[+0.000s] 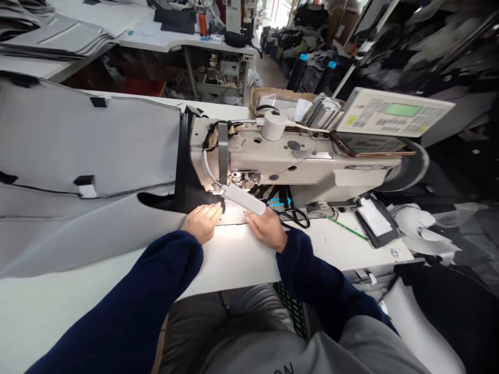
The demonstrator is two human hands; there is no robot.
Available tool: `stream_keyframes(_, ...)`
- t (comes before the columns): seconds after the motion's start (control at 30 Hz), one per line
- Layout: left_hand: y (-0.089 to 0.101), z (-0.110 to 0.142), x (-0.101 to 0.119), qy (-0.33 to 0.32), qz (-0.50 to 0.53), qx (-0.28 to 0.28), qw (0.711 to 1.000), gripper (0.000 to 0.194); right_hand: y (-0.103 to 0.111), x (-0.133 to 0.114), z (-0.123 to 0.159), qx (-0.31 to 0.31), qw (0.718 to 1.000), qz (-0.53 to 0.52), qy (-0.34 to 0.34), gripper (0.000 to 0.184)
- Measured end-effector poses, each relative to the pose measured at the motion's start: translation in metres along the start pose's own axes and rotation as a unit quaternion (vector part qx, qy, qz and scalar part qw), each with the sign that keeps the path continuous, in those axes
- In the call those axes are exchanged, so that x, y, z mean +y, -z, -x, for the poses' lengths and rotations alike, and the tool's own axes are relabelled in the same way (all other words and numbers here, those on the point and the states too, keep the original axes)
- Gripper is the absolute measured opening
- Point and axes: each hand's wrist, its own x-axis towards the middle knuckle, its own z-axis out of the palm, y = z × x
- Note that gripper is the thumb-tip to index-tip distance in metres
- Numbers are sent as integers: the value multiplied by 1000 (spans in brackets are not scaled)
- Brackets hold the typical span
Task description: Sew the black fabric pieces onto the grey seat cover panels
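My left hand (201, 222) lies on the white table, its fingertips on the edge of a black fabric strip (191, 182) that feeds towards the presser foot (242, 182) of a beige industrial sewing machine (288, 156). That strip joins a large grey padded panel (86, 140) spread to the left. My right hand (267, 228) rests beside the needle plate, its fingertips partly hidden under a white gooseneck LED lamp (244, 197). Black-handled scissors (294, 218) lie just beyond my right hand.
A digital control panel (395, 111) and the handwheel (409, 166) stand at the machine's right end. A cardboard box (276, 101) sits behind it. A green-marked pen (345, 227) and black folder (374, 221) lie on the table. Another sewing table (187, 41) stands beyond.
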Motion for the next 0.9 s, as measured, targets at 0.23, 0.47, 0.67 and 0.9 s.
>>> stream_keyframes(0.23, -2, 15, 22, 1, -3, 58, 998, 35, 42, 60, 3, -43, 971, 171, -159, 21)
stream_keyframes(0.47, 6, 48, 41, 51, 33, 48, 997, 38, 29, 56, -14, -112, 959, 217, -140, 20)
stream_keyframes(0.67, 20, 52, 63, 211, 307, 49, 926, 27, 53, 33, -4, -30, 969, 197, -149, 21)
stream_keyframes(0.9, 56, 12, 100, 459, 713, -102, 520, 57, 50, -84, 39, -101, 972, -81, 198, 15)
